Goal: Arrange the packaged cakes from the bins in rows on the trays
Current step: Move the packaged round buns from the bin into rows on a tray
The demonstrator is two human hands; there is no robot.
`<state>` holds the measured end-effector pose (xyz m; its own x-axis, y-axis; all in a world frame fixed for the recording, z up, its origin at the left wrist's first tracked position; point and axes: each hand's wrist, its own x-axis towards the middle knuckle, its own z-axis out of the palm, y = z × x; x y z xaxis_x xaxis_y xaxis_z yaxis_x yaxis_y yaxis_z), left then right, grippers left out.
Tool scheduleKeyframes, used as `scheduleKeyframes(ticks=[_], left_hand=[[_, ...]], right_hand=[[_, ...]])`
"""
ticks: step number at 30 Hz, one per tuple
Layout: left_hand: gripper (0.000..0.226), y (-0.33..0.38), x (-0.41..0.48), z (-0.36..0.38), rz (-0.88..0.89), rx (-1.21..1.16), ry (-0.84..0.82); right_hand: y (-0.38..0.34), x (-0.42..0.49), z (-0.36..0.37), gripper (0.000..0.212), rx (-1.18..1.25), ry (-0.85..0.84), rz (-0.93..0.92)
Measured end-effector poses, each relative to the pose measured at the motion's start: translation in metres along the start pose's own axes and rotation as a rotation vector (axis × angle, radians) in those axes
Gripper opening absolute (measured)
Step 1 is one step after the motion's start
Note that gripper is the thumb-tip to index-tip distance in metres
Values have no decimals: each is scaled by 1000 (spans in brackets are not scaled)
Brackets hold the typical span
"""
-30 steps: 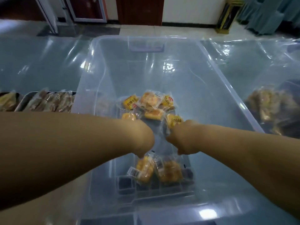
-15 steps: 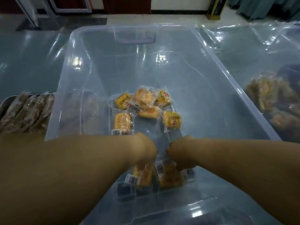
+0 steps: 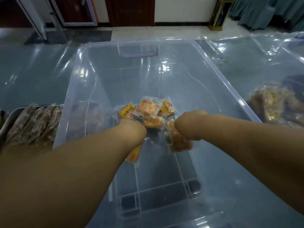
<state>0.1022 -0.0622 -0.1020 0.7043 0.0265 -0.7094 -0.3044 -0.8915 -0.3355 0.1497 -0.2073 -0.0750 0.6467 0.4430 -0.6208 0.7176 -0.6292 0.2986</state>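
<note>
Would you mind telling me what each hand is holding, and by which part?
Each holds one packaged cake: left hand its cake, right hand its cake, apparently by the upper end.

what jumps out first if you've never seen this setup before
Two bare forearms reach into a big clear plastic bin in the middle, the left hand and right hand each closed on a wrapped cake. Just beyond them, a small heap of yellow cake packets lies on the bin's floor. A tray of wrapped cakes sits at far left.

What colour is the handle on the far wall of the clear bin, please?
Pale lilac, translucent handle, seen in the head view.
</note>
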Motion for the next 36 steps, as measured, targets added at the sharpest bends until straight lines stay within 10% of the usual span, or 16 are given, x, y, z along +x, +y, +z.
scheduleKeyframes(ticks=[7,17,24,36], left_hand=[[52,-19,15,8,-26,-77,151],[107,-32,42,18,-123,-324,-18],[69,-28,41,15,-121,-342,-28],[91,-35,18,-1,-69,-439,49]], right_hand=[[2,31,13,56,39,50,-8],[2,41,15,38,174,-32,-45],[-2,53,15,74,298,-90,69],[7,43,9,12,411,-17,37]])
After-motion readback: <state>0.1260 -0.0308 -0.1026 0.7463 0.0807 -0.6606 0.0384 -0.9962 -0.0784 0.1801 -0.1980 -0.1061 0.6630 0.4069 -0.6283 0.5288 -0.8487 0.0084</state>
